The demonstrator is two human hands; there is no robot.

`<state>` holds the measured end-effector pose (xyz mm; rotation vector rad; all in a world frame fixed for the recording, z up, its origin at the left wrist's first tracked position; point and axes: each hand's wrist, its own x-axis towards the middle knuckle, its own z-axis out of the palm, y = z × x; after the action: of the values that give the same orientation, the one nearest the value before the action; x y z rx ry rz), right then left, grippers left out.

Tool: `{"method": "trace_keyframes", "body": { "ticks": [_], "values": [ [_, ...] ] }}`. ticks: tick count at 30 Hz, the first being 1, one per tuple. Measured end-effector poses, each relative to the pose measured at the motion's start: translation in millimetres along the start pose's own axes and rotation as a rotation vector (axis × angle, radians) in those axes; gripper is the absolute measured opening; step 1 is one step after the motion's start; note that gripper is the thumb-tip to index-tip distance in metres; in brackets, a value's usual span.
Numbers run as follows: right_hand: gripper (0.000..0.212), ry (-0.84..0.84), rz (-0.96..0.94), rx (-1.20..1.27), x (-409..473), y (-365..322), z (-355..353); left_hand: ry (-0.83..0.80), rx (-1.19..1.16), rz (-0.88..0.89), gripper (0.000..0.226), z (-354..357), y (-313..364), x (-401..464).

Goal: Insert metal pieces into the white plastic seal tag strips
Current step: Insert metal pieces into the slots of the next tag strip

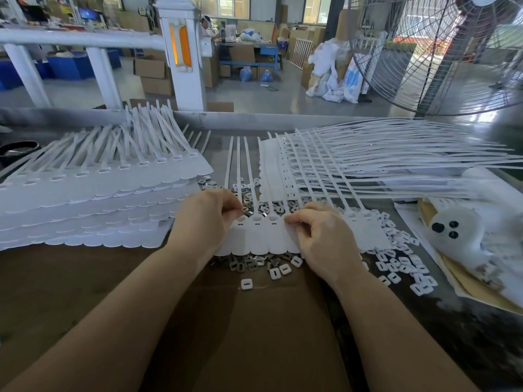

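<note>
A joined row of white plastic seal tag strips (261, 236) lies flat on the brown cardboard-covered table (254, 335), near the person. Its rounded tag ends point toward the person, and its long thin tails run away toward the far side. Both hands work at the slotted heads of this row.

The left hand (206, 222) has its fingers curled together in a pinch at the far left end of the row, right over a small shiny metal piece (247, 213). It seems to hold that piece, though the contact itself is too small to make out. The right hand (319, 233) has its fingers bent, the tips pressing down on the tags just right of the middle, steadying the row.

Loose metal pieces (246, 264) lie scattered under and around the tags, and small white plastic square caps (396, 258) are spread to the right. A tall stack of tag strips (85, 193) sits at the left, and another sheaf (368, 165) fans out at the far right.

The step in hand looks like seating a metal piece into one slotted head. The next move likely calls for lining the piece up squarely with the slot and pressing it home while the right hand keeps the row from sliding.
</note>
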<state>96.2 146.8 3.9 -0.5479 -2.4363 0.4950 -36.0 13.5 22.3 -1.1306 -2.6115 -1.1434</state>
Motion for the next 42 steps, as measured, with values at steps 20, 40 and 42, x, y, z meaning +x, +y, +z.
{"method": "trace_keyframes", "body": {
  "ticks": [20, 40, 42],
  "values": [
    [0.019, -0.008, -0.003, -0.010, -1, 0, 0, 0.023, 0.432, 0.142, 0.018, 11, 6, -5],
    [0.019, -0.020, -0.005, -0.017, 0, 0, 0, -0.019, 0.146, -0.030, 0.019, 3, -7, -6],
    [0.019, -0.018, -0.005, -0.019, 0, 0, 0, 0.014, 0.101, -0.065, 0.018, 1, -7, -8]
  ]
}}
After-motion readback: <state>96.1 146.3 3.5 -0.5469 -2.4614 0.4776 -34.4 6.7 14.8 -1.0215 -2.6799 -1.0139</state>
